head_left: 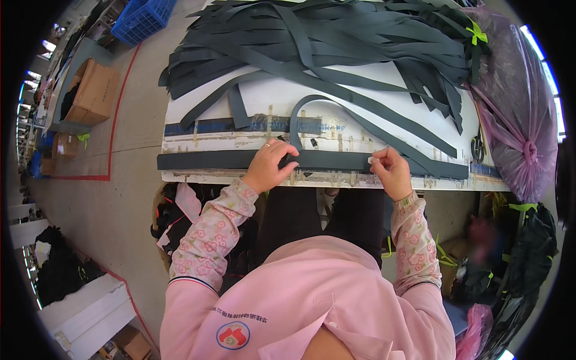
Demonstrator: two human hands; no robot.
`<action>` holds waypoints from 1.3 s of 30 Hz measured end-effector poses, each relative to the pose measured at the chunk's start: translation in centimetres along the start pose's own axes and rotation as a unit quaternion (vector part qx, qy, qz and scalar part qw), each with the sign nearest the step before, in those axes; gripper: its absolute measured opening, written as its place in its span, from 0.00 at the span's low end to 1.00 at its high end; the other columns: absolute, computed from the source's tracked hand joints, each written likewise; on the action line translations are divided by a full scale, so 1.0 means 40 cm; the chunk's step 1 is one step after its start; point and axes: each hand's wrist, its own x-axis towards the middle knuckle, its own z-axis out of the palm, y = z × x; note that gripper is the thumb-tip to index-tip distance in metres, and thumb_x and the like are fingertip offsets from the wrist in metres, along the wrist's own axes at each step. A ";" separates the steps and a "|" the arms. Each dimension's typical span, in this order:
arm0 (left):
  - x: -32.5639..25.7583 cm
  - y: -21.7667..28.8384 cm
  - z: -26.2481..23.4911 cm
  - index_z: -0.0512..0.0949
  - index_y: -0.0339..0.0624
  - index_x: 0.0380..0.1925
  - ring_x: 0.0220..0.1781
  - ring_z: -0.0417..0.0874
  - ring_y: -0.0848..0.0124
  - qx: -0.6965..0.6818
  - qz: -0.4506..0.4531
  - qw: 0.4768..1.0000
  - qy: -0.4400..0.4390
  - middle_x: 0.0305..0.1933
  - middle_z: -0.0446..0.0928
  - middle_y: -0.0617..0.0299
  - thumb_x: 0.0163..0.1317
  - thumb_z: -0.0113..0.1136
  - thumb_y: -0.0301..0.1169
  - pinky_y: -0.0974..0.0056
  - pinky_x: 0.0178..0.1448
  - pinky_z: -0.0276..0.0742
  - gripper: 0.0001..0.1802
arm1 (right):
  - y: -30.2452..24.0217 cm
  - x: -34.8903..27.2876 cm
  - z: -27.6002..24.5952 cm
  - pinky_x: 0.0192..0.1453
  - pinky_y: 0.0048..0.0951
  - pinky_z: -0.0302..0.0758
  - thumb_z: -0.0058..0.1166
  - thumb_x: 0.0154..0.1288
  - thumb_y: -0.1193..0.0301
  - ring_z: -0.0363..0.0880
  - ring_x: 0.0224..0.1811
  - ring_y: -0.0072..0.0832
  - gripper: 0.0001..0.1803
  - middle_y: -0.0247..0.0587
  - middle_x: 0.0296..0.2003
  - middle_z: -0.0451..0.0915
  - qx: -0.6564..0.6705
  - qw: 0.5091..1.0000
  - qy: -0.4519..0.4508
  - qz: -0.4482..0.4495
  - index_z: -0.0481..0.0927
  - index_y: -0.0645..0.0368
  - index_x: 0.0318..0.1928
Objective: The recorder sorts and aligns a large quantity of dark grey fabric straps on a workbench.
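Observation:
A long dark grey fabric strip (pixel 222 160) lies flat along the near edge of the white table. My left hand (pixel 268 166) is over this strip, thumb and index finger curled together on dark material. Close to those fingertips, the end of a looped dark grey strip (pixel 294 123) comes down; whether they grip this one or the flat one is hard to tell. Farther right, my right hand (pixel 393 174) pinches a small white piece (pixel 370 160), possibly chalk, at the flat strip. Both forearms wear floral sleeve covers.
A large heap of dark grey strips (pixel 336 39) covers the table's far side. Black scissors (pixel 477 149) lie at the right, beside a pink plastic bag (pixel 519 102). Left of the table are a blue crate (pixel 142 19) and a cardboard box (pixel 93 92).

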 end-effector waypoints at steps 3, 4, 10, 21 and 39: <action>0.006 0.006 -0.007 0.78 0.44 0.40 0.49 0.77 0.55 0.002 0.008 1.000 -0.005 0.42 0.80 0.59 0.51 0.74 0.32 0.56 0.55 0.74 0.17 | 0.064 -0.013 -0.080 0.31 0.26 0.75 0.60 0.65 0.76 0.80 0.26 0.21 0.05 0.36 0.23 0.81 -0.049 0.997 0.015 -0.057 0.79 0.65 0.39; 0.005 0.005 -0.008 0.78 0.44 0.40 0.49 0.77 0.55 -0.002 0.017 1.000 -0.012 0.42 0.80 0.59 0.51 0.74 0.32 0.56 0.55 0.74 0.17 | 0.060 -0.020 -0.089 0.31 0.26 0.75 0.60 0.65 0.76 0.80 0.26 0.21 0.05 0.36 0.23 0.81 -0.049 0.997 0.026 -0.054 0.79 0.65 0.39; 0.006 0.003 -0.002 0.79 0.43 0.40 0.48 0.77 0.55 0.019 0.005 1.000 -0.009 0.42 0.80 0.58 0.49 0.76 0.33 0.56 0.54 0.74 0.20 | 0.049 -0.034 -0.076 0.30 0.34 0.75 0.60 0.62 0.75 0.79 0.23 0.36 0.05 0.43 0.22 0.80 -0.144 0.984 0.017 -0.099 0.79 0.63 0.36; 0.020 0.015 0.012 0.79 0.43 0.39 0.46 0.77 0.55 0.009 -0.010 1.000 -0.019 0.41 0.79 0.58 0.51 0.75 0.32 0.57 0.51 0.75 0.17 | 0.025 -0.058 -0.074 0.31 0.29 0.76 0.60 0.64 0.74 0.78 0.23 0.29 0.05 0.40 0.22 0.79 -0.046 0.992 0.082 -0.087 0.79 0.62 0.38; 0.031 0.009 0.027 0.80 0.44 0.40 0.44 0.78 0.53 0.009 0.045 0.999 0.022 0.38 0.78 0.56 0.55 0.66 0.26 0.54 0.51 0.74 0.12 | -0.098 0.011 0.272 0.34 0.41 0.76 0.60 0.63 0.70 0.82 0.25 0.40 0.06 0.41 0.21 0.80 -0.059 0.989 -0.093 -0.095 0.80 0.57 0.38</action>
